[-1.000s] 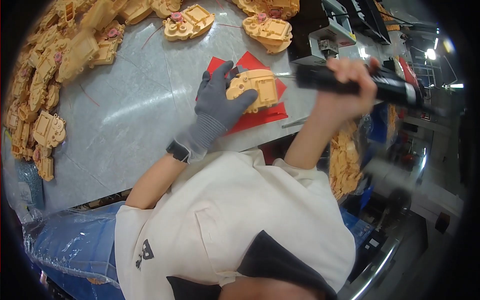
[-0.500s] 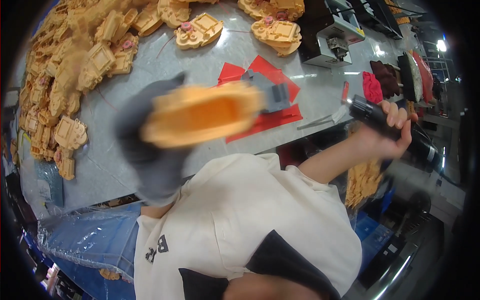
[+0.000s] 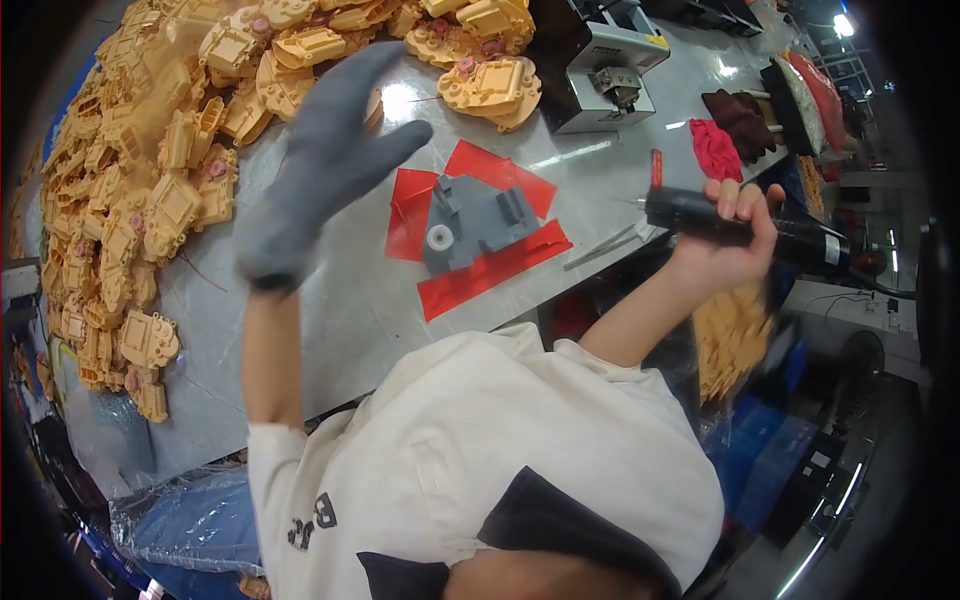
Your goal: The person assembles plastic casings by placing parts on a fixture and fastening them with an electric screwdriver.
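My left hand (image 3: 325,165), in a grey glove, is raised over the table beside the pile of yellow plastic housings (image 3: 175,205). Its fingers and thumb are spread apart, and no housing shows in its grasp. An edge of one housing (image 3: 374,108) peeks out from behind the glove; the rest is hidden. Bare fingers of my right hand (image 3: 735,235) wrap around a black electric screwdriver (image 3: 690,212), its bit pointing left. Between the hands, a grey fixture (image 3: 485,222) with a white round peg sits on the table, held by red tape (image 3: 490,270).
A black and grey machine (image 3: 610,95) stands at the far side. Tweezers (image 3: 605,248) lie by the near table edge, with a small red-handled tool (image 3: 656,168) nearby. Pink cloth (image 3: 716,150) and dark cloth (image 3: 740,122) lie at the right. More housings (image 3: 735,345) are below the table edge.
My left hand no longer holds the yellow housing; it has moved away from the fixture, up and left, and opened. The fixture is now uncovered. The right hand keeps the screwdriver.
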The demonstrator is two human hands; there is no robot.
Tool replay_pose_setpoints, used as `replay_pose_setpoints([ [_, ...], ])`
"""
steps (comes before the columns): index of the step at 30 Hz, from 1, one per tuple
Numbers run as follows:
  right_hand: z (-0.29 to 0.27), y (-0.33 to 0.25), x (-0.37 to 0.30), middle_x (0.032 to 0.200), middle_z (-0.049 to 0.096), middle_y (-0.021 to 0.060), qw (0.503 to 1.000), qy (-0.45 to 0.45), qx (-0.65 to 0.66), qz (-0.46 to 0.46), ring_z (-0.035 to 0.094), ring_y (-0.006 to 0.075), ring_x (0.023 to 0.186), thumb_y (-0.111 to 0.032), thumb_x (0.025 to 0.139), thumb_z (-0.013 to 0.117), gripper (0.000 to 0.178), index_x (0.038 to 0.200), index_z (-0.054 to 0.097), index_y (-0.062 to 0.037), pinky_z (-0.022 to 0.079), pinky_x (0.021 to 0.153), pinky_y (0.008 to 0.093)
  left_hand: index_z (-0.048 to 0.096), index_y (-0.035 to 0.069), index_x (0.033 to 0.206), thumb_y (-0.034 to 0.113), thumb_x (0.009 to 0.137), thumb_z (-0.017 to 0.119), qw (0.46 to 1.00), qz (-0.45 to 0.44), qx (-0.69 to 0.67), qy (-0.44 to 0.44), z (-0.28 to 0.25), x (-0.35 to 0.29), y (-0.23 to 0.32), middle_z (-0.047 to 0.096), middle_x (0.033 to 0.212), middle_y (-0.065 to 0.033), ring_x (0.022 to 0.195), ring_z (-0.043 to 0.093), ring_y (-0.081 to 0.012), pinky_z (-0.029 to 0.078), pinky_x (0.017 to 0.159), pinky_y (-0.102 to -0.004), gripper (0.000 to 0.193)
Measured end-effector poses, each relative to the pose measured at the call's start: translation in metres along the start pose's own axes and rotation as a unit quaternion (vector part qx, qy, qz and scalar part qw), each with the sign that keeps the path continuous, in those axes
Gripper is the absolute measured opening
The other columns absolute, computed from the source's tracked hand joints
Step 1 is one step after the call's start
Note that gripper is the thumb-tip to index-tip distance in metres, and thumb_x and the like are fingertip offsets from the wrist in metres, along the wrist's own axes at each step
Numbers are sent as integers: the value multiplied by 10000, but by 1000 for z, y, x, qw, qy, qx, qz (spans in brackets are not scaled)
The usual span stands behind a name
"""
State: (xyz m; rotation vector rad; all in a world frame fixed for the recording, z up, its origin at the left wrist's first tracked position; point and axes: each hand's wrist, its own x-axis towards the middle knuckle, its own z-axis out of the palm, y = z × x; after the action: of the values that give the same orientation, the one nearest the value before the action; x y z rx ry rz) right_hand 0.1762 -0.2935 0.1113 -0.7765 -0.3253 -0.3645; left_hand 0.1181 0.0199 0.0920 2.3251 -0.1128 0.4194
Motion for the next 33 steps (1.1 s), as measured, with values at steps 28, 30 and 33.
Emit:
replay_pose_setpoints([
  [28,-25,-3,-9,667,439,20,997,35,-56,30,456,146,581,-60,770,525,317,1085,495,-80,393,662,335,570,-4,1009,326,897,540,957,-227,-148,-105,59,-61,13,605,839,-185,779,596,-332,472,709,-365,350],
  [30,-26,-3,-10,667,439,19,997,36,-52,33,456,145,581,-59,772,527,315,1084,494,-81,393,663,334,570,0,986,315,900,536,953,-238,-159,-105,60,-62,18,601,829,-186,796,596,-320,469,711,-366,328],
  [33,-26,0,-9,668,439,19,997,41,-59,41,457,146,583,-63,775,530,315,1088,491,-80,394,660,334,571,8,954,297,898,538,950,-252,-147,-109,59,-60,23,595,872,-182,832,594,-310,468,718,-368,296],
])
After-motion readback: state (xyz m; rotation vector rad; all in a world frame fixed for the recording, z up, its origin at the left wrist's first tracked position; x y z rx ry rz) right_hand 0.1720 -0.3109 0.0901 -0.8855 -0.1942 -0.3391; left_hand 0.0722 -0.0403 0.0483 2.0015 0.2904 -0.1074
